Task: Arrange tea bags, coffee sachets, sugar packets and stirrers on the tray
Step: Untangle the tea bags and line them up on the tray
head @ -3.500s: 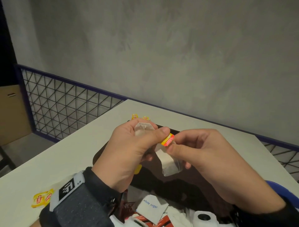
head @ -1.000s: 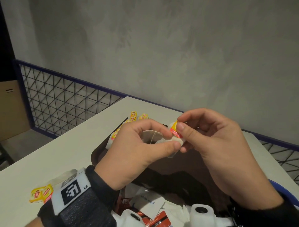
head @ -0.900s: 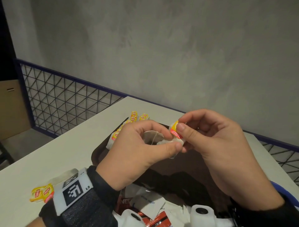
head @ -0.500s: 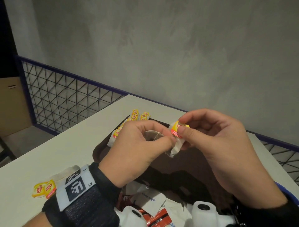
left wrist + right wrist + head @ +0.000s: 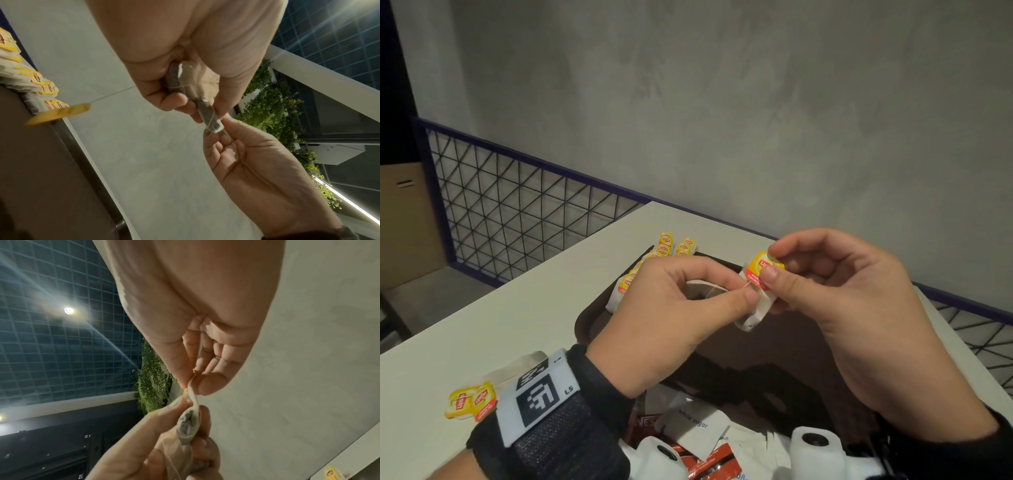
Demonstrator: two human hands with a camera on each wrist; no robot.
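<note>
white desk [image 5: 493,318], dark tray [image 5: 592,320] at its far corner, row of tea bags [image 5: 654,265] along tray's far-left edge. above tray, left hand [image 5: 671,318] pinching a tea bag [image 5: 753,315]; right hand [image 5: 835,291] pinching its yellow tag [image 5: 760,267]. probably tidying the string; next, lowering it beside the row.

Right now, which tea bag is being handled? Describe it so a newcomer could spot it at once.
Start at the brown tray on the white table. Above it, the left hand and right hand pinch one tea bag. Unlike the row of tea bags lying at the tray's far corner, it hangs in the air.
</note>
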